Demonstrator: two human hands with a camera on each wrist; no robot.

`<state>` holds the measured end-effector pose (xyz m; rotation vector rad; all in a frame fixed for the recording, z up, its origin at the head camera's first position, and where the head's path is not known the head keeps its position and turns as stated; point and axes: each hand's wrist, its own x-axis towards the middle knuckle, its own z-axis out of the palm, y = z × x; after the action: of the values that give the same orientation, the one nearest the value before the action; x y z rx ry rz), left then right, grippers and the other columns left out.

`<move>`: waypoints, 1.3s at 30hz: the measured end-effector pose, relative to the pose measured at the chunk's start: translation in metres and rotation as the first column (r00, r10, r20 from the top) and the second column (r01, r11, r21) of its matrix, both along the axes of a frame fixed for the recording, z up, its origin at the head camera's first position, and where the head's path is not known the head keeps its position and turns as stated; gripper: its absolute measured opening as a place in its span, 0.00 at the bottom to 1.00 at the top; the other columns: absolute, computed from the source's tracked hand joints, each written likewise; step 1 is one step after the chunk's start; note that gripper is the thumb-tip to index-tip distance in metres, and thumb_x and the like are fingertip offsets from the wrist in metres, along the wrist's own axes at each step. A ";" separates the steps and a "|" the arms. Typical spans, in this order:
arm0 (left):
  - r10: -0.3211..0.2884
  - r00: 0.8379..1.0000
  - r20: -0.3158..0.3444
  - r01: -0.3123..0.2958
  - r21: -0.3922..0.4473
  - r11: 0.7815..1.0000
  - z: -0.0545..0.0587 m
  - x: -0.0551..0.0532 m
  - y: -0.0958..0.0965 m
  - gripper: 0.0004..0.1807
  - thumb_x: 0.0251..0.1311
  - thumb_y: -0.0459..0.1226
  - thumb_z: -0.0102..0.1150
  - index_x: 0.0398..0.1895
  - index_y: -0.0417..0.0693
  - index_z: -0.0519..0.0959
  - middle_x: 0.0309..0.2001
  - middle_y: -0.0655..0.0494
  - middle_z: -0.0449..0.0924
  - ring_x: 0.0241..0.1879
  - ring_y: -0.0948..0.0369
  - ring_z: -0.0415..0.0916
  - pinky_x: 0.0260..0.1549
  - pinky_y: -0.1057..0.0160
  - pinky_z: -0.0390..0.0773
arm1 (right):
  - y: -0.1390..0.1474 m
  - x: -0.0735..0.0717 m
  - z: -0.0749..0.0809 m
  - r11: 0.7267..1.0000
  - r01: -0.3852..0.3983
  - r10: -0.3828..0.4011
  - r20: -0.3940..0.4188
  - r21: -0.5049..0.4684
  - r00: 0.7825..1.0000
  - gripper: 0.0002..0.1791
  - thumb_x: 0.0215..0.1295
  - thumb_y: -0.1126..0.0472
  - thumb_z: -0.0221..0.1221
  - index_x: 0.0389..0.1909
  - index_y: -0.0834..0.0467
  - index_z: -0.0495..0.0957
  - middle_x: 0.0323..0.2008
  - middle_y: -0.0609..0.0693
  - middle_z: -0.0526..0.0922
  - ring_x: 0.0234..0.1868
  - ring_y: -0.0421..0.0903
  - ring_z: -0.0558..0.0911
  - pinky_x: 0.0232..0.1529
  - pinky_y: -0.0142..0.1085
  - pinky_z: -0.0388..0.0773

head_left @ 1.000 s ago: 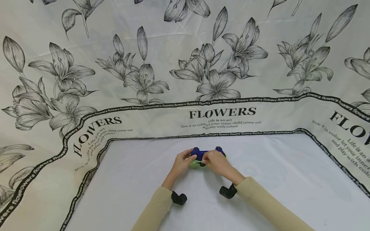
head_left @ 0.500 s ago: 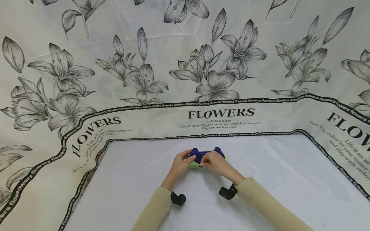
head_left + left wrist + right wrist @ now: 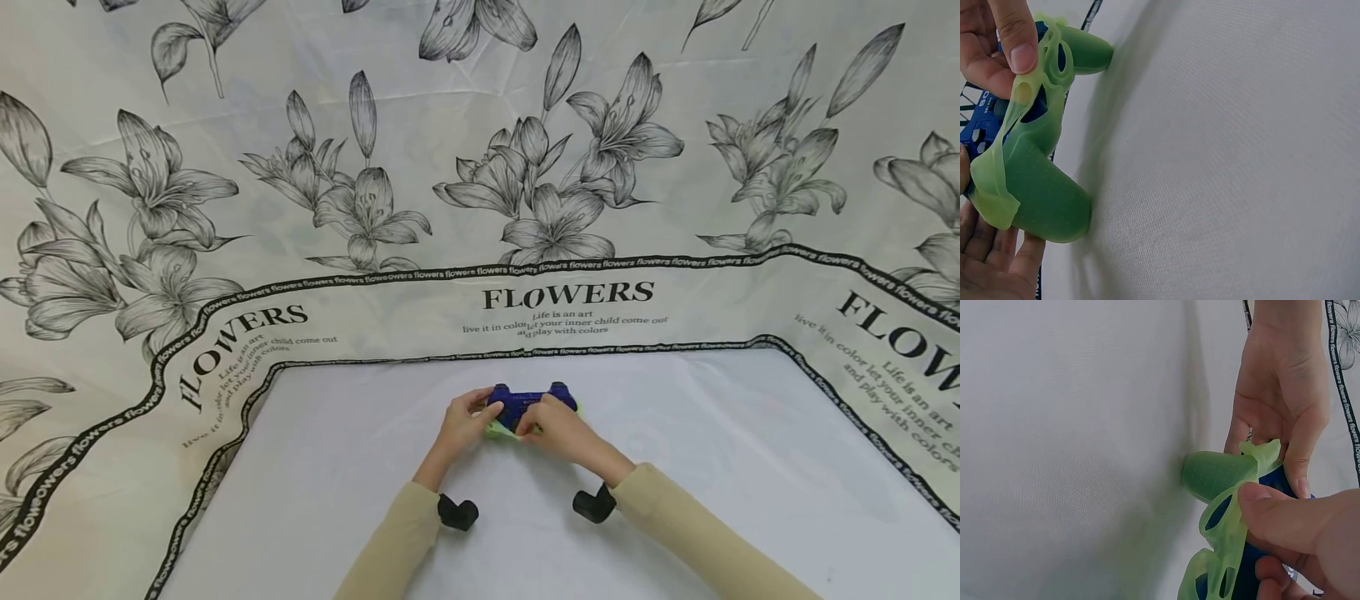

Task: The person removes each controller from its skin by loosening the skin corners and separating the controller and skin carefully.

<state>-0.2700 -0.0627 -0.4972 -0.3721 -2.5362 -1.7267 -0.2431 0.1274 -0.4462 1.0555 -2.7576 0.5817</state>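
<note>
The game controller (image 3: 519,400) lies between the two hands, partly inside the silicone skin (image 3: 1047,194), which wraps its handles; the left hand (image 3: 467,425) is at the controller's left end; the right hand (image 3: 561,427) is across its near right side, thumb on the skin. All this is over the far part of the tabletop (image 3: 360,467), before the fabric backdrop (image 3: 390,315); the left wrist camera (image 3: 457,512) and right wrist camera (image 3: 594,503) sit nearer the front, inward of the wrists.

Spreads below as a flat white cloth (image 3: 337,467); is enclosed at back and both sides by a pale curtain (image 3: 465,117) with gray flowers (image 3: 558,223), black bands (image 3: 420,273) and FLOWERS lettering (image 3: 567,295); looks softly lit.
</note>
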 end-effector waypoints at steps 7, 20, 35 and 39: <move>-0.008 1.000 -0.005 0.008 0.021 1.000 0.000 -0.001 -0.001 0.25 0.64 0.42 0.59 0.60 0.36 0.74 0.53 0.40 0.80 0.54 0.47 0.78 0.53 0.51 0.77 | -0.003 0.008 0.002 0.999 0.002 -0.001 -0.030 0.048 1.000 0.04 0.51 0.69 0.69 0.27 0.58 0.87 0.28 0.47 0.87 0.33 0.43 0.76 0.40 0.37 0.76; -0.021 0.999 0.049 0.017 0.083 0.996 -0.005 -0.003 -0.003 0.26 0.65 0.43 0.59 0.61 0.38 0.73 0.56 0.40 0.78 0.56 0.47 0.76 0.57 0.51 0.75 | 0.006 0.020 0.011 0.978 -0.063 0.048 0.081 0.201 0.996 0.18 0.52 0.68 0.69 0.47 0.64 0.83 0.43 0.56 0.83 0.46 0.53 0.78 0.47 0.44 0.79; 0.058 0.997 0.054 -0.064 0.107 0.992 -0.005 0.001 0.000 0.25 0.61 0.44 0.63 0.57 0.39 0.77 0.54 0.41 0.80 0.54 0.48 0.78 0.54 0.52 0.77 | 0.019 0.026 0.016 0.968 -0.087 0.084 0.025 0.235 0.996 0.17 0.57 0.66 0.65 0.49 0.62 0.82 0.51 0.56 0.82 0.54 0.54 0.78 0.51 0.45 0.79; 0.119 0.987 0.110 -0.128 0.080 0.989 -0.003 0.005 0.001 0.25 0.58 0.48 0.65 0.54 0.42 0.80 0.52 0.44 0.82 0.53 0.51 0.78 0.52 0.53 0.78 | 0.024 0.026 0.010 0.974 -0.096 0.104 -0.027 0.206 0.994 0.14 0.58 0.66 0.65 0.47 0.58 0.84 0.51 0.53 0.83 0.53 0.52 0.78 0.50 0.44 0.80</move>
<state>-0.2649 -0.0619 -0.5006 -0.1192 -2.4827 -1.8478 -0.2168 0.1517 -0.4361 1.2402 -2.7909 0.2902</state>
